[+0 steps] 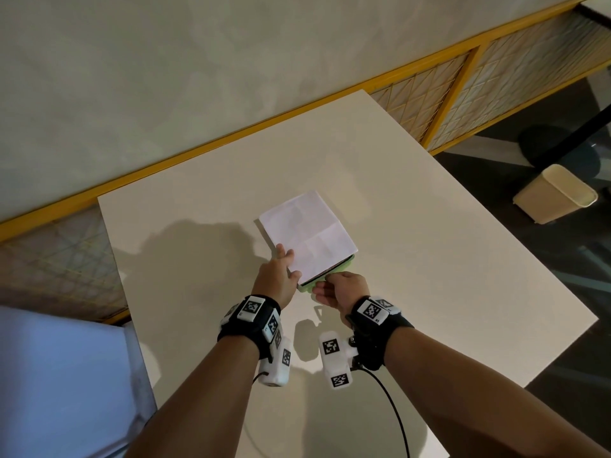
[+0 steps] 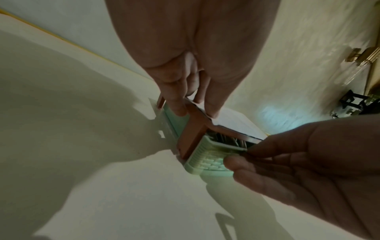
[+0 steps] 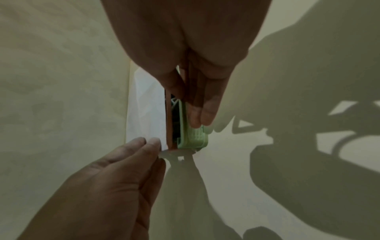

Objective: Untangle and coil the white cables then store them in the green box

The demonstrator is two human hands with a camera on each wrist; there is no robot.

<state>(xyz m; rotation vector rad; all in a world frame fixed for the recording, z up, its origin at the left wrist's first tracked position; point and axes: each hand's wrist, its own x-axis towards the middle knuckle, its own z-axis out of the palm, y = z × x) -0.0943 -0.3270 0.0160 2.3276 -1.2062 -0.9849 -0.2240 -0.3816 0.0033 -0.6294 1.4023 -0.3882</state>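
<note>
The green box [image 1: 345, 266] lies on the white table [image 1: 429, 259], mostly hidden under its lid [image 1: 307, 234], which is white on top with a brown rim [image 2: 193, 129]. My left hand [image 1: 287, 259] pinches the lid's near left corner, thumb on the rim and fingers on top. My right hand [image 1: 325, 285] grips the box's near end [image 2: 207, 159], thumb at the rim and fingers against the ribbed green wall [image 3: 193, 138]. The lid stands slightly raised at this end, leaving a dark gap. Pale strands [image 2: 222, 138] show inside it; no white cables lie on the table.
A yellow-framed mesh partition [image 1: 463, 61] runs behind the table. On the floor to the right stands a beige bin [image 1: 558, 193]. A black cord [image 1: 390, 404] trails from my right wrist over the near table edge. Light blue fabric [image 1: 59, 375] is at the lower left.
</note>
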